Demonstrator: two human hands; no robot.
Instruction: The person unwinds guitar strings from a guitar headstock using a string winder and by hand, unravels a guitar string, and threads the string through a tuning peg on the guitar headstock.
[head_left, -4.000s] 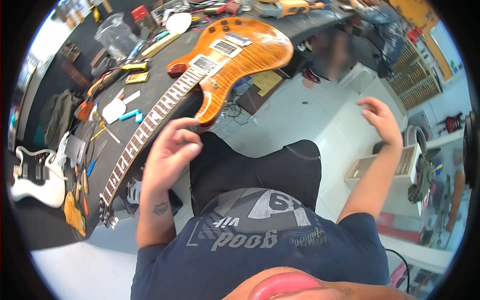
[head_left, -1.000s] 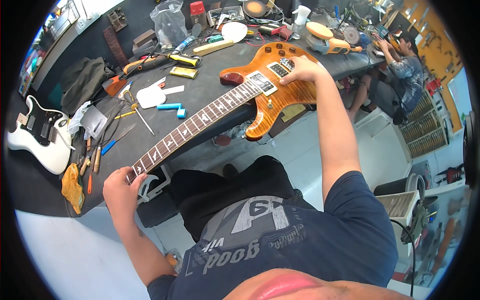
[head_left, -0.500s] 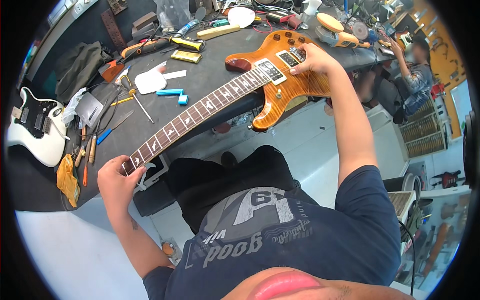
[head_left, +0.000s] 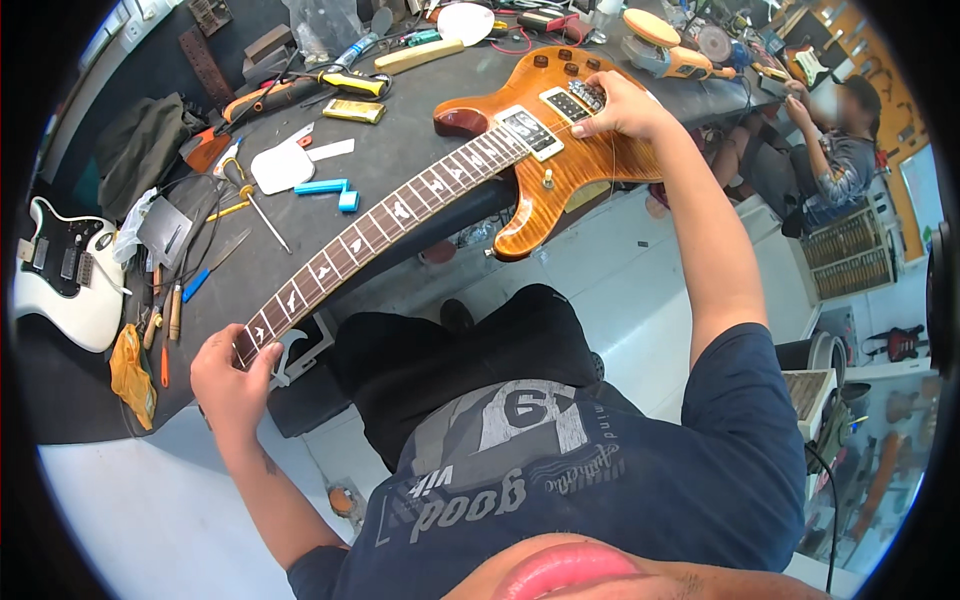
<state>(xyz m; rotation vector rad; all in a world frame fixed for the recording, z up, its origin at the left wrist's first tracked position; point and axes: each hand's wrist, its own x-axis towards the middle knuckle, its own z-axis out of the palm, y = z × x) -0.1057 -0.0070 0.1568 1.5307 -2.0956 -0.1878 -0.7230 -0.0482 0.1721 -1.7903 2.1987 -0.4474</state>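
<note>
light: bright, even, overhead | glare: sheen on amber guitar body [head_left: 590, 150] | shadows: soft on dark bench [head_left: 400, 170] | focus: centre sharp | edges: heavy fisheye bending, black rim

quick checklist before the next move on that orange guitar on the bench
1. Left hand at the head end of the neck: ok, fingers wrapped round it.
2. Right hand on the orange guitar body by the bridge: ok, fingers resting there.
3. Guitar supported: body lies on the dark bench, lower part overhanging the edge; a white rest sits under the head end; cannot tell how firmly.
4. Loose tools near the neck, blue block and white plate: ok, apart from it.
5. String tension: cannot tell.
</note>
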